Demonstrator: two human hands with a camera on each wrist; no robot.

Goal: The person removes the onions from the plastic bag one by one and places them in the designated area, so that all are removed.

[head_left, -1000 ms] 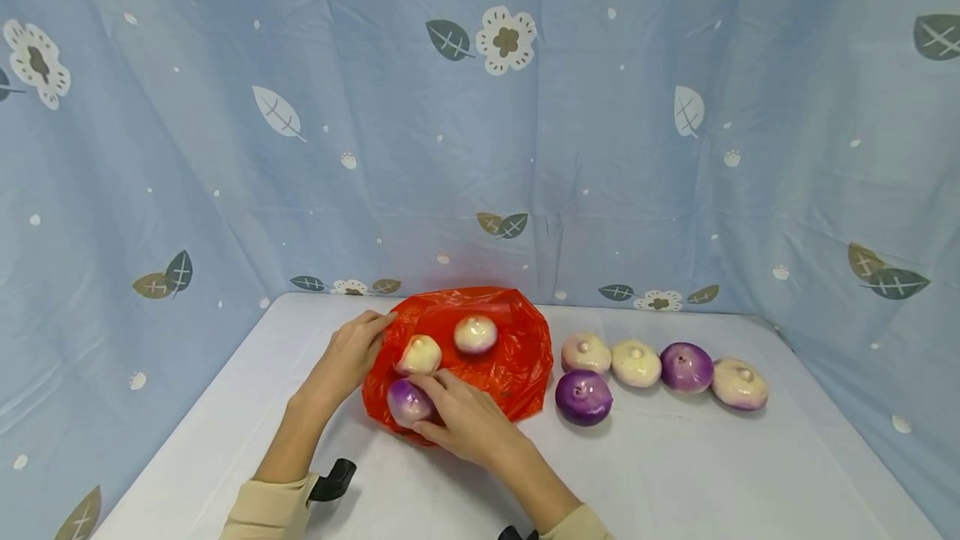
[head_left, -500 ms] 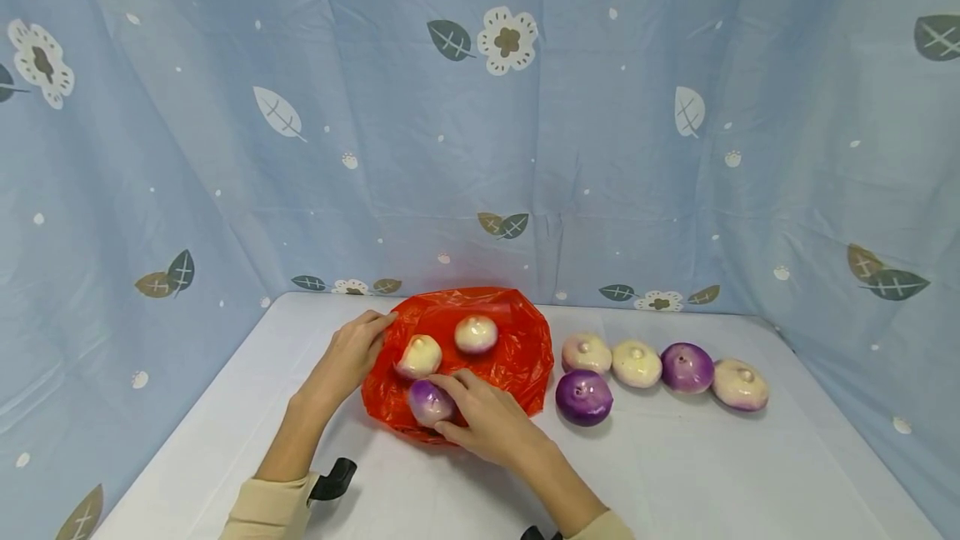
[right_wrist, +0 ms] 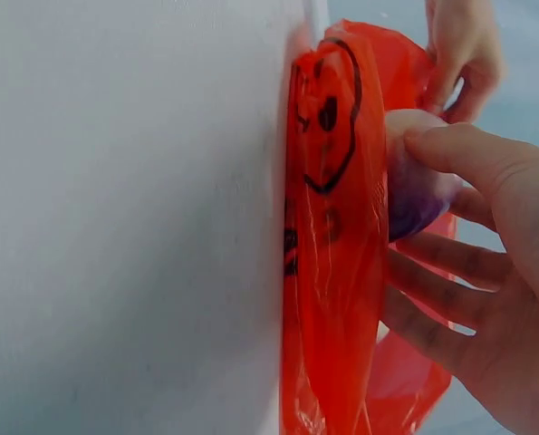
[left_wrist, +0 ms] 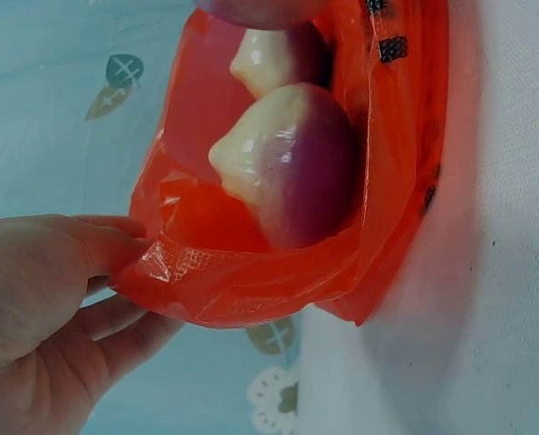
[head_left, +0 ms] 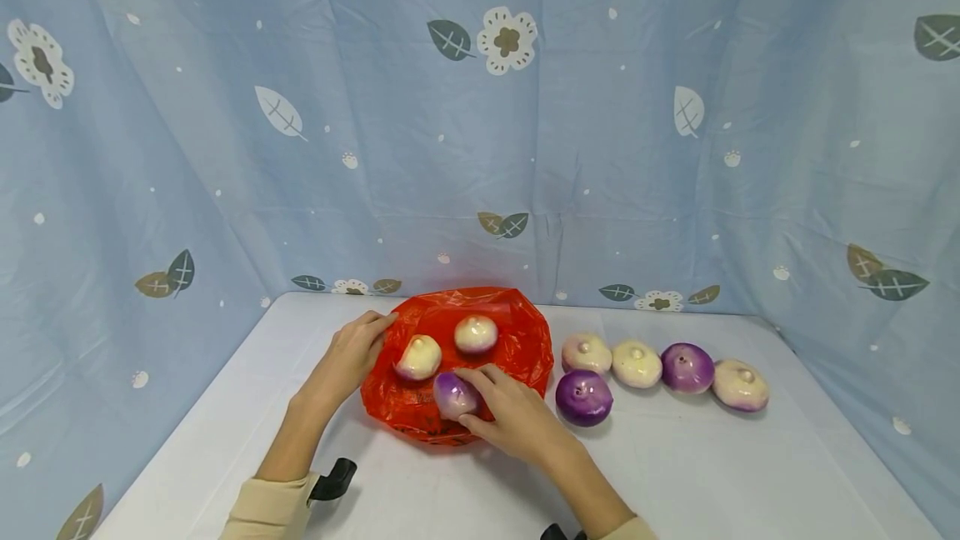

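Observation:
My left hand [head_left: 347, 361] pinches the left rim of an opened red plastic bag [head_left: 528, 332], thumb on one side and fingers on the other in the left wrist view. Between the thumb and fingertips of my right hand [head_left: 517, 419] is a purple-and-white onion [head_left: 453, 396], over the near part of the bag's mouth. Two paler onions lie inside the bag, a pointed onion [head_left: 418, 357] on the left and a rounder onion [head_left: 476, 335] farther back. From the right wrist view, a black drawn face [right_wrist: 328, 113] marks the bag's near side.
Right of the bag, a row holds a pinkish onion [head_left: 583, 352], a cream onion [head_left: 636, 363], a purple onion [head_left: 686, 367] and a flat pale onion [head_left: 740, 384]. A dark purple onion [head_left: 583, 397] sits in front. A blue patterned curtain [head_left: 420, 173] surrounds the white table [head_left: 712, 473].
My right hand has moved to the right with the purple-and-white onion, from the bag's near left toward its near middle. The left hand and the bag's rim have stayed in place.

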